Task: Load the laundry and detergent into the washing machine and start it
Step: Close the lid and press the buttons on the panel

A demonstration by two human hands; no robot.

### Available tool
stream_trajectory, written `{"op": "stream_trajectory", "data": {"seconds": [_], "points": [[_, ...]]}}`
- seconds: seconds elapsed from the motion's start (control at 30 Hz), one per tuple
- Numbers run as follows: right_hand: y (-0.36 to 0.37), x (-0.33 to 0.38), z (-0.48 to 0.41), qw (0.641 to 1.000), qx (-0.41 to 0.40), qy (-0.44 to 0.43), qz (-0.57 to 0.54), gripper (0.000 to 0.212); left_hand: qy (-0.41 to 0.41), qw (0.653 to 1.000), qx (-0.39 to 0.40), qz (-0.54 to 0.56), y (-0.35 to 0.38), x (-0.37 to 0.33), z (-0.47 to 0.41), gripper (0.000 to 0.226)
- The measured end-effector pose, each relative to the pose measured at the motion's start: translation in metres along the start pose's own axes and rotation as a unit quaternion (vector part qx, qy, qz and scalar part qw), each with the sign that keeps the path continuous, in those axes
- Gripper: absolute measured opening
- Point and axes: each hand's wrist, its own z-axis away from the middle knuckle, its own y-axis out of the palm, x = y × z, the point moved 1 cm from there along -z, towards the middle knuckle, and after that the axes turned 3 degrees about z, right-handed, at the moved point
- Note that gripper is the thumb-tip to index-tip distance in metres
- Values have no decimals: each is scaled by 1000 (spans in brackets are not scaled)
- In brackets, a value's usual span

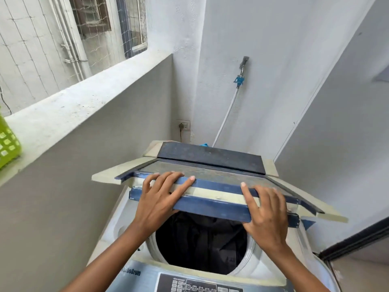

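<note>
Two bare forearms reach up from the bottom edge over the control panel [200,285], a grey strip with a dark block of small buttons at the nearest end of a top-loading washing machine [117,234]. Just beyond the panel the round drum mouth stands uncovered, and dark laundry [202,239] lies inside it, filling the tub as a black, folded mass.

Above the far half of that opening both hands hold the lid [210,175], which hangs partly raised and bent at its middle hinge. The left hand [162,197] grips the lid's blue front edge towards the left end, fingers spread over the top and the thumb tucked beneath. The right hand [267,211] grips the same edge towards the right end, its forefinger stretched across the cream band and the thumb side dipping under the blue strip. The lid's front section is a dusty grey pane framed in blue and cream. The rear section [210,157] is a darker panel lying flatter against the back of the machine.

Behind the machine a wall socket [183,125] with a plug in it sits low in the corner. Higher on the white wall a tap [244,64] carries a blue connector [239,80], from which a white hose [226,116] runs down behind the lid. On the left a grey parapet ledge [84,102] bears a lime-green laundry basket [7,142] at the picture's edge, and past it netting covers a neighbouring building's window [101,24].
</note>
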Motion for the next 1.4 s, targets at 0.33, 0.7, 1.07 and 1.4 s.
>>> {"op": "stream_trajectory", "data": {"seconds": [0.33, 0.7, 1.07, 1.4], "points": [[1, 29, 45, 991, 120, 54, -28, 108, 10, 996, -75, -48, 34, -15, 52, 53], [3, 24, 44, 974, 207, -23, -89, 81, -3, 1000, 7, -9, 41, -22, 66, 64], [18, 46, 62, 949, 298, -10, -100, 80, 2, 949, 302, 86, 42, -22, 67, 111], [27, 47, 57, 926, 359, -34, -111, 77, 20, 939, 329, 96, 51, -21, 67, 104]]}}
